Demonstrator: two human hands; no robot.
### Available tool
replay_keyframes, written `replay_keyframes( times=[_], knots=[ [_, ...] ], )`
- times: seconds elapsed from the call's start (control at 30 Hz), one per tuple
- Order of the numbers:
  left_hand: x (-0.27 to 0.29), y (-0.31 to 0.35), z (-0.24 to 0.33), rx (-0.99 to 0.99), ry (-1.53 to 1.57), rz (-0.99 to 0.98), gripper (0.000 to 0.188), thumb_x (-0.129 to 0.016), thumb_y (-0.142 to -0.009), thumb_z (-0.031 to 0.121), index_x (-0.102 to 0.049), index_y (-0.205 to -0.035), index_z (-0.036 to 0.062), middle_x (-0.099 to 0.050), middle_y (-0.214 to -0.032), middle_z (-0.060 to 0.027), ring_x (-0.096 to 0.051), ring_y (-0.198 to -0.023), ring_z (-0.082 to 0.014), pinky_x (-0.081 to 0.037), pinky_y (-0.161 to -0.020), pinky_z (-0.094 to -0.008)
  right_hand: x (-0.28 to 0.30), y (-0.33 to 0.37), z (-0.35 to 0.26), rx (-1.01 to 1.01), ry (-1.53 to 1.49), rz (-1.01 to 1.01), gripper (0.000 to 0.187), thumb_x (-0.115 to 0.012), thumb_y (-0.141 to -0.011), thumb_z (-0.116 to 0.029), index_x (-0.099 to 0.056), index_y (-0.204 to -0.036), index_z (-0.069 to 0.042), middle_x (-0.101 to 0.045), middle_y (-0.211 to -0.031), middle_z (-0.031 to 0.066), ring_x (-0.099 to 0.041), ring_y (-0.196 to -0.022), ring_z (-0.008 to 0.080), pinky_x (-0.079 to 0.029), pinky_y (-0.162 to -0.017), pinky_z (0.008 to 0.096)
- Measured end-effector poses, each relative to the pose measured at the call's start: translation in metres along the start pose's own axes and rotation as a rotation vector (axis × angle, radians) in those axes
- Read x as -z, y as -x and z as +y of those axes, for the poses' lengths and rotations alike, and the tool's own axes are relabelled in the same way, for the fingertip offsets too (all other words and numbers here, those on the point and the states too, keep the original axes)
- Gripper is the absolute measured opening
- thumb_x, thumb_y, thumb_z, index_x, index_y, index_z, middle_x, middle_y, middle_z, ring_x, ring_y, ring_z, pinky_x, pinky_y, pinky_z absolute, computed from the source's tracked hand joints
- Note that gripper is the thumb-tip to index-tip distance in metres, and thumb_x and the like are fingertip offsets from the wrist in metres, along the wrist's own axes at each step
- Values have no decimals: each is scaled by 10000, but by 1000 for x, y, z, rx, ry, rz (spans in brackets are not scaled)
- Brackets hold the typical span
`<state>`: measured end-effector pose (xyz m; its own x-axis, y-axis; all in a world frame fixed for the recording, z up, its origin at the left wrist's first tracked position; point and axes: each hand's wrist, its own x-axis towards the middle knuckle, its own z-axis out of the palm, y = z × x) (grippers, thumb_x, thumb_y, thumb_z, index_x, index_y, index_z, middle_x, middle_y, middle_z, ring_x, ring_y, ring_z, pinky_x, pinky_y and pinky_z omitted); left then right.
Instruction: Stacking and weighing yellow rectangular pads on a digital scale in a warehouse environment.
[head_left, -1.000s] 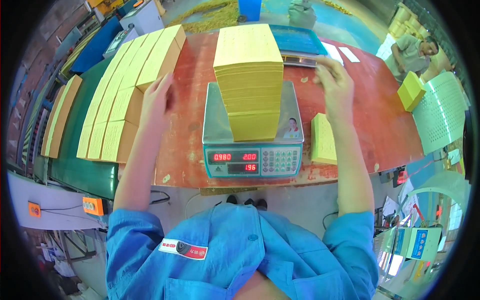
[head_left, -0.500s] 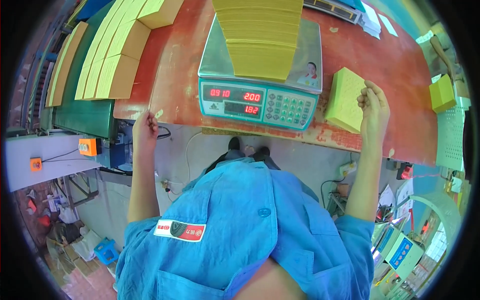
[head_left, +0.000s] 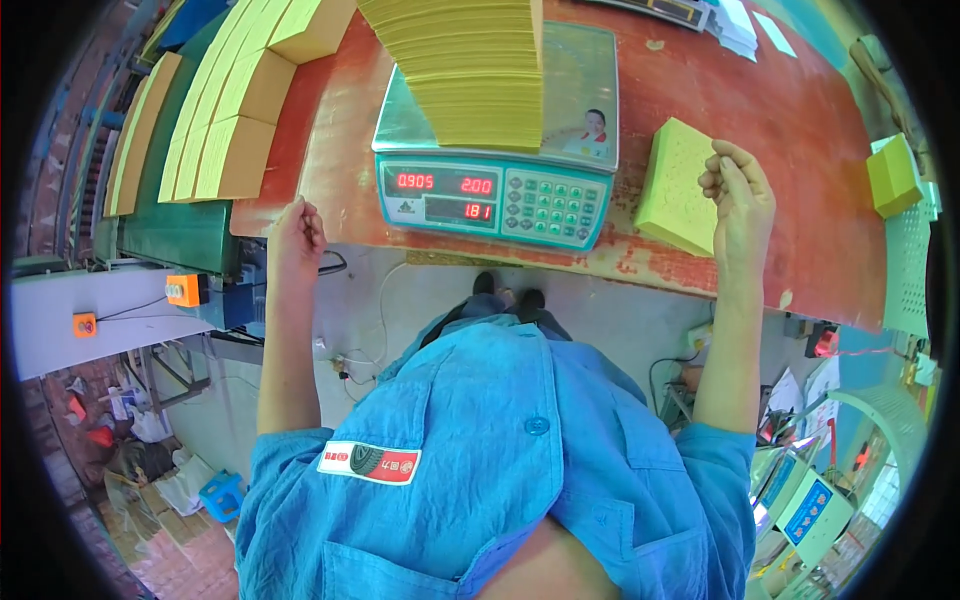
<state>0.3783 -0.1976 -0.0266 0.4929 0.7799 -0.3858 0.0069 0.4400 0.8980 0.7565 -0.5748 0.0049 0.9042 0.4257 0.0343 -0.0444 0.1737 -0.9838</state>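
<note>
My left hand (head_left: 297, 238) is at the front table edge, left of the scale, its fingers curled in with nothing visible between them. Over the right side of the yellow paper stack (head_left: 672, 190) hovers my right hand (head_left: 740, 190), thumb against bent fingers, with nothing seen in it. Whether it touches that stack I cannot tell. A teal digital scale (head_left: 490, 205) with lit red digits stands between my hands. On its metal plate rises a tall stack of yellow paper sheets (head_left: 470, 90), cut off by the top of the view.
Several bundles of yellow paper (head_left: 235, 155) line a green surface (head_left: 175, 240) at the left. The red table (head_left: 800, 200) reaches to the right, where another yellow block (head_left: 893, 178) sits by its edge. White sheets (head_left: 735, 30) lie at the back. Cables run along the floor below.
The view has shifted, moving the scale and table left. The scale's red readout has dropped slightly. My left fingers have moved a little upward; the right hand keeps nearly the same pose beside the stack.
</note>
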Motion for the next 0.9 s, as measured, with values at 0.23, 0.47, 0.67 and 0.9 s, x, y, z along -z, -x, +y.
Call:
replay_keyframes(
  times=[0.23, 0.47, 0.67, 0.9],
  knots=[
    [-81, -43, 90, -49, -121, -117, 461, -473, -981, 430, -545, -1145, 6, -644, -966, -108, -620, -841, -175, -507, -723, -296, -49, -22, 4, -56, 23, -94, 212, -565, -941, -115, -652, -1104, -9, -678, -964, 62, -637, -834, 126, -475, -734, 236],
    [-221, -73, 182, -222, -444, -494, 547, -567, -943, 421, -498, -1301, 13, -606, -1227, -112, -596, -1099, -175, -490, -927, -352, -177, -101, 11, 130, -20, -148, 395, -488, -980, -342, -622, -1176, -27, -650, -1105, 65, -574, -1032, 146, -428, -887, 308],
    [-244, -63, 192, 81, -393, -558, 438, -610, -914, 366, -596, -1217, 50, -670, -1120, -80, -658, -949, -133, -526, -808, -296, -208, -79, 25, 20, -118, -264, 407, -438, -1007, -333, -583, -1213, -13, -625, -1127, 62, -541, -1046, 127, -413, -915, 288],
    [-211, -56, 205, 192, -415, -802, 492, -595, -917, 371, -570, -1231, -7, -670, -1142, -127, -684, -954, -173, -543, -851, -299, -181, 14, 27, 296, 236, 49, 398, -516, -985, -242, -505, -1300, 1, -640, -1099, 86, -570, -1062, 138, -444, -925, 300]
  ],
)
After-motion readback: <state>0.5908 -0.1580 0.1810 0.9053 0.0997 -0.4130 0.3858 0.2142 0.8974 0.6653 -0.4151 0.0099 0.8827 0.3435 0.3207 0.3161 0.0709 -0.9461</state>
